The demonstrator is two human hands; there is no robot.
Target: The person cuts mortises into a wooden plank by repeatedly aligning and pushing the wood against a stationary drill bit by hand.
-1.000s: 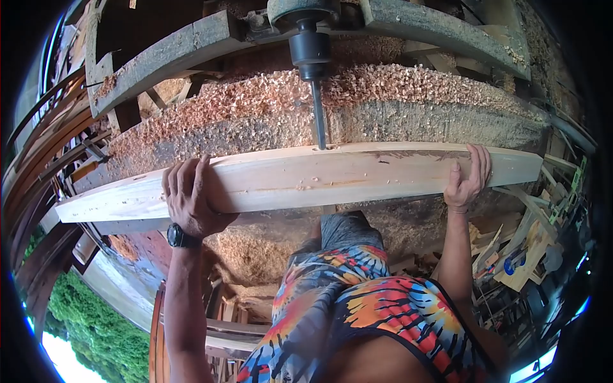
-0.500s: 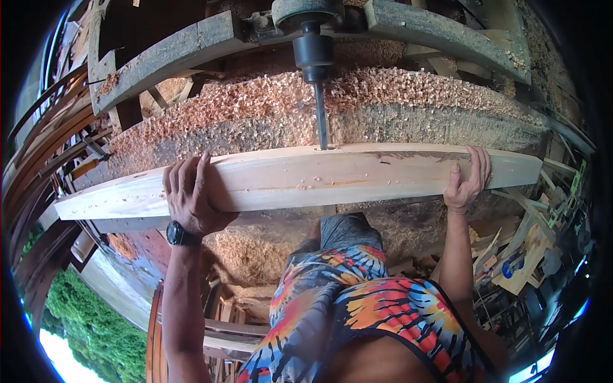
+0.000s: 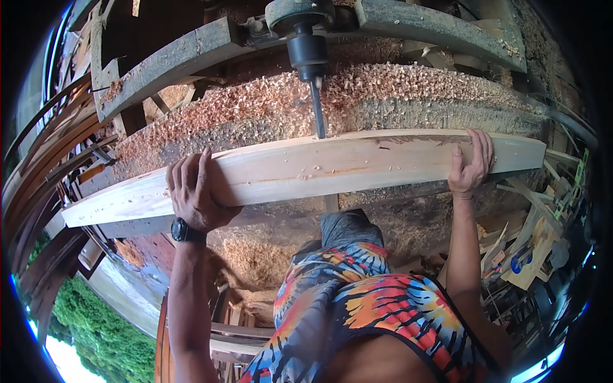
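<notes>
While both hands (image 3: 331, 179) grip it, the smooth pale plank (image 3: 357, 165) meets dark metal bit (image 3: 318, 110).

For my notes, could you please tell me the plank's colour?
The plank is pale cream with brownish streaks; the head view shows it best.

Cut off by the top edge, upper part of the machine (image 3: 300, 14); hidden at the far edge of the board (image 3: 364, 163), tip of the bit (image 3: 317, 108); too small to read, watch (image 3: 185, 230)
</notes>
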